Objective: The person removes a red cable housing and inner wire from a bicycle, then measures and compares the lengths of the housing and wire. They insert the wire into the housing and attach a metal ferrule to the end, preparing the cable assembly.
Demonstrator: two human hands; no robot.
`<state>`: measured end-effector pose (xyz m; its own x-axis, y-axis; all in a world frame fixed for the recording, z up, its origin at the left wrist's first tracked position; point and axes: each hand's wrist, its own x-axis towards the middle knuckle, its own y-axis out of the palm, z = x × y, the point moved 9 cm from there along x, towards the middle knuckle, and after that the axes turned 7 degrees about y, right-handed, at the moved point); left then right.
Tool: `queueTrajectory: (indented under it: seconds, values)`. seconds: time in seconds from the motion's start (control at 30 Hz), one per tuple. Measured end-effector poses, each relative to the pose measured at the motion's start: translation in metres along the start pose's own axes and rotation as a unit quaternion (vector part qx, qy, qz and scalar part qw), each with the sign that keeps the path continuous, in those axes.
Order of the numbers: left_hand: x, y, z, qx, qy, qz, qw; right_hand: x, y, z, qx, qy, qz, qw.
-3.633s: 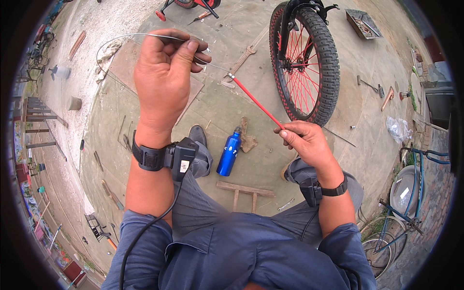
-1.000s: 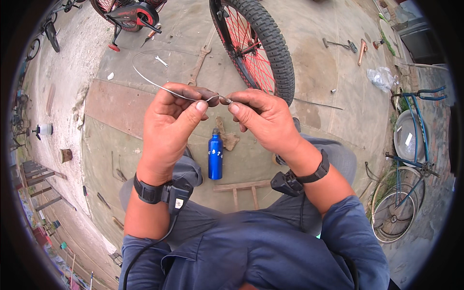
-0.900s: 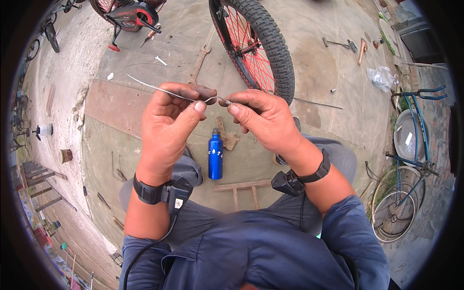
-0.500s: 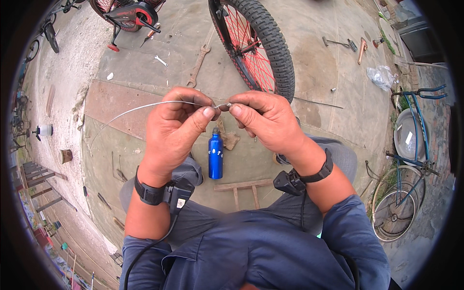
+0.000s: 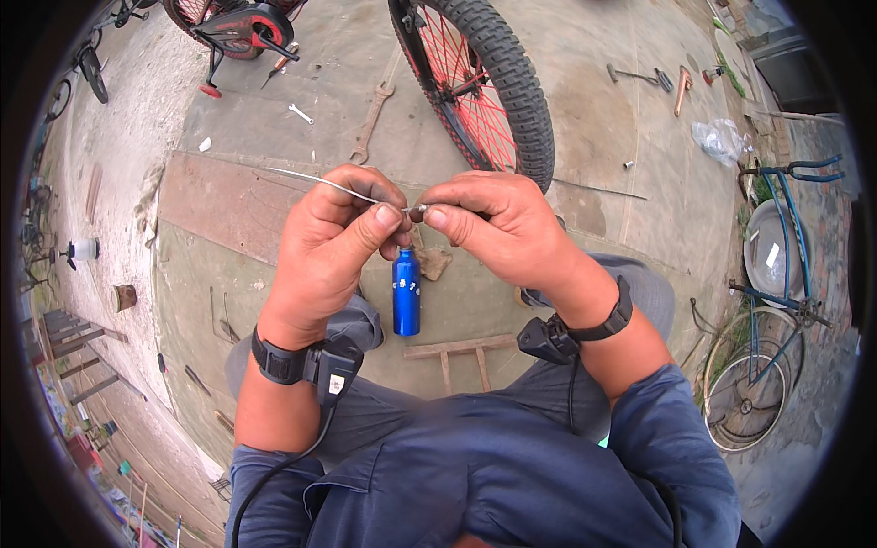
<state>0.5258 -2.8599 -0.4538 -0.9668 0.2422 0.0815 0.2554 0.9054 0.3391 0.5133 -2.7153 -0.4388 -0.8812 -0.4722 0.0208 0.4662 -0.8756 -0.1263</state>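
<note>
A thin silver wire (image 5: 336, 186) runs between both my hands in front of the bike wheel. My left hand (image 5: 333, 242) is closed, thumb and fingers pinching the wire, whose loose length sticks out to the left. My right hand (image 5: 502, 228) is closed too, pinching the wire's short end, where a small dark knob (image 5: 420, 210) shows at the fingertips. Only a small gap parts the two sets of fingertips. Below them a blue metal bottle (image 5: 406, 297) stands on the ground, its top partly covered by my left fingers.
Ahead is a red-spoked bicycle wheel (image 5: 512, 87). A large wrench (image 5: 373, 123), a small wrench (image 5: 301, 114) and a hammer (image 5: 635, 75) lie on the ground. A wooden frame (image 5: 461, 349) is between my knees. On the right are a blue bicycle frame (image 5: 791, 219) and a basin (image 5: 766, 251).
My right hand has shifted slightly left, closer to my left fingertips. The wire's loose length has swung up from the lower left and now points away to the upper left.
</note>
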Motion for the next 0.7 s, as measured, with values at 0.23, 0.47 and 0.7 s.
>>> queueTrajectory:
  seconds: [0.23, 0.47, 0.7]
  values:
    - [-0.001, 0.001, 0.004, 0.028, -0.017, 0.002, 0.999, 0.0, 0.003, 0.005, -0.028, -0.025, 0.007, 0.999]
    - [0.0, 0.0, 0.007, 0.032, -0.018, -0.002, 0.999, -0.002, 0.005, -0.002, 0.031, 0.007, 0.003, 0.999]
    - [0.003, -0.005, 0.003, 0.0, -0.004, -0.033, 0.999, -0.004, 0.002, -0.019, 0.093, 0.068, -0.003, 0.993]
